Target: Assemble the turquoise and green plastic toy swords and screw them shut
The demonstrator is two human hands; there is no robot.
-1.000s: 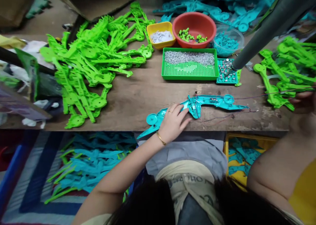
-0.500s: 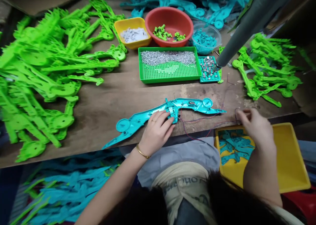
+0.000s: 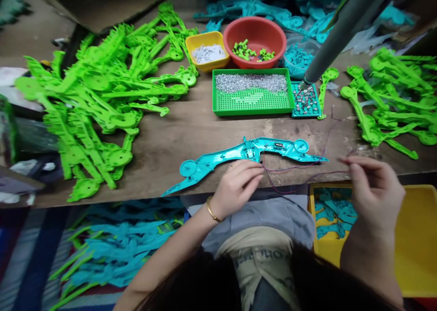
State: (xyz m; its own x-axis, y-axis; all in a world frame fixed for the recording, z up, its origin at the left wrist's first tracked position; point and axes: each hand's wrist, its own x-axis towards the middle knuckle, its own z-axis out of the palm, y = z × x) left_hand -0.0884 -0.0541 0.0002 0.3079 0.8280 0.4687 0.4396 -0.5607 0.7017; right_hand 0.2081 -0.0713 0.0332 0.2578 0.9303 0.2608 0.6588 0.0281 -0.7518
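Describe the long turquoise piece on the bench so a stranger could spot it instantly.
Find the wooden bench, then the green perforated tray on it. Between that tray and the bench's near edge lies a bow-shaped turquoise piece, close to the left hand. Unlike the lime-green heaps and the turquoise pile behind, it lies singly, thin wires running from near its middle toward the right hand.

A worn wooden counter (image 3: 170, 140) stretches before me in pale light, a grey pole (image 3: 345, 31) slanting above its right side, cardboard (image 3: 118, 3) at the back left.
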